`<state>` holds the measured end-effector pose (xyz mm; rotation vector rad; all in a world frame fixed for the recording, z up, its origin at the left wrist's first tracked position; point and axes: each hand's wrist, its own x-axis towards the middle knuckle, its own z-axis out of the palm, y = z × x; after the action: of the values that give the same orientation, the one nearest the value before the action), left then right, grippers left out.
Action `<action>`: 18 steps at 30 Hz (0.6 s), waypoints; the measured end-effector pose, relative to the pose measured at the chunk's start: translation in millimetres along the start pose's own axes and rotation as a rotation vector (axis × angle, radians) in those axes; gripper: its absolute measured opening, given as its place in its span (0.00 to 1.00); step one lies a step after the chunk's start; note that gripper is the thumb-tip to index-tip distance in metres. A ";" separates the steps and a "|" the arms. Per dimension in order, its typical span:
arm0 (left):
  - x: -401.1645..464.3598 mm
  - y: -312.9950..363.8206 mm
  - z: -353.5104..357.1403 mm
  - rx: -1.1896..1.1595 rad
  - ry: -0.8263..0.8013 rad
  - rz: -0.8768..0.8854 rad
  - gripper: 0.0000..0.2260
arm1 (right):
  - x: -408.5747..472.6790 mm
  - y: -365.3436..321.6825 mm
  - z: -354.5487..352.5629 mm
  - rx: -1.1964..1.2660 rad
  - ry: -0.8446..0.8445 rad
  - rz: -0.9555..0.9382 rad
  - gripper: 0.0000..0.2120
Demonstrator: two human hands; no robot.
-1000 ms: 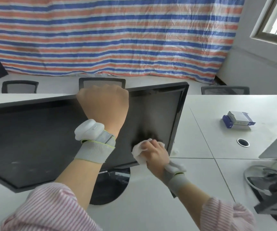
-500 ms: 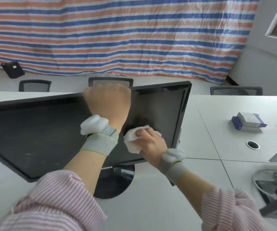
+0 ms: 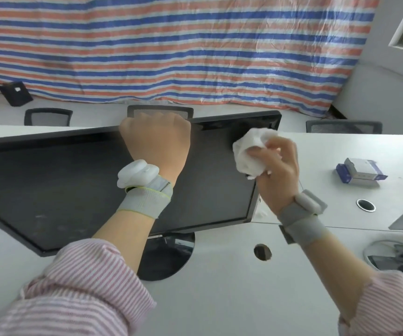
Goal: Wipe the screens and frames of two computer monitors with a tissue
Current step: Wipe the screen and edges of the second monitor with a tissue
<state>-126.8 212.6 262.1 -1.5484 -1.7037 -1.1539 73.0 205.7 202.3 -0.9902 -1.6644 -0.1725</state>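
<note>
White crumpled tissue (image 3: 250,151), pinched in the right hand (image 3: 276,173), presses the black monitor (image 3: 74,185) screen's upper right corner. Left hand (image 3: 155,141) grips the top edge. Beneath: white desk (image 3: 220,299); behind, striped tarp (image 3: 171,44).

Black monitor (image 3: 74,185); white crumpled tissue (image 3: 250,154) at its two o'clock corner. Pink-and-white striped sleeves (image 3: 81,287), grey wristbands (image 3: 144,202), white table (image 3: 244,299). At twelve o'clock, a red, blue and white striped tarp (image 3: 171,44).

striped tarp (image 3: 171,49) behind white desks (image 3: 220,299)
</note>
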 end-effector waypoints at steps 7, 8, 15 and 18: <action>2.4 0.8 3.1 0.002 0.008 -0.021 0.18 | -96.8 53.9 23.2 -0.138 -0.696 0.393 0.14; 1.1 -0.2 3.7 0.009 0.027 -0.016 0.17 | -106.5 55.3 21.3 -0.133 -0.750 0.375 0.16; 4.1 2.7 -1.7 0.013 0.014 -0.005 0.17 | -17.8 11.0 -3.3 0.057 -0.198 0.197 0.16; 2.1 1.8 -3.2 0.005 -0.006 -0.006 0.16 | 28.2 -5.5 -10.1 0.035 -0.054 0.120 0.15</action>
<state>-125.9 210.8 265.9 -1.5456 -1.7152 -1.1485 76.3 210.8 232.1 -1.0731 -1.6456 -0.0374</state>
